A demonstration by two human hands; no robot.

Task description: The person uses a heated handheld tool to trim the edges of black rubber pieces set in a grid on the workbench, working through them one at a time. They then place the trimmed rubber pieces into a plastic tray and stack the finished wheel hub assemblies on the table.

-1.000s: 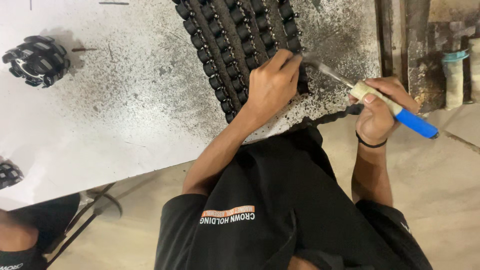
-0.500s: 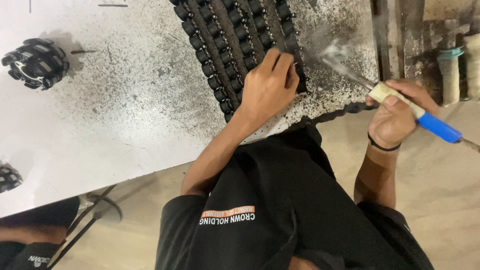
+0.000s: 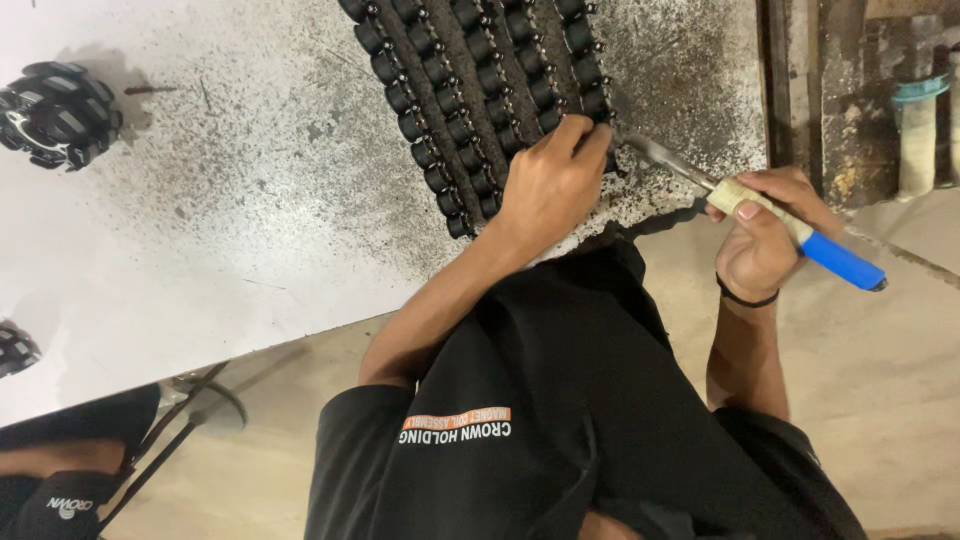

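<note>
My left hand (image 3: pixel 555 185) presses flat on the near end of a black mat of linked rollers (image 3: pixel 470 90), which lies on a white table (image 3: pixel 200 260) dusted with dark grit. My right hand (image 3: pixel 765 235) grips a hand tool (image 3: pixel 800 235) with a taped and blue handle. The tool's metal blade (image 3: pixel 655 152) points left, and its tip meets the mat's right edge just beside my left fingertips. My black shirt fills the lower middle of the view.
Two black wheel-like parts, one (image 3: pixel 55 110) at the table's far left and another (image 3: pixel 15 345) at its left edge. Another person's leg (image 3: pixel 60 490) and a metal stool frame (image 3: pixel 190 420) are at the lower left. A dark wooden frame and a pipe (image 3: pixel 915 120) stand on the right.
My right hand drew the tool away to the right, then brought its blade back to the mat's edge by my left fingers. My left hand stayed on the mat.
</note>
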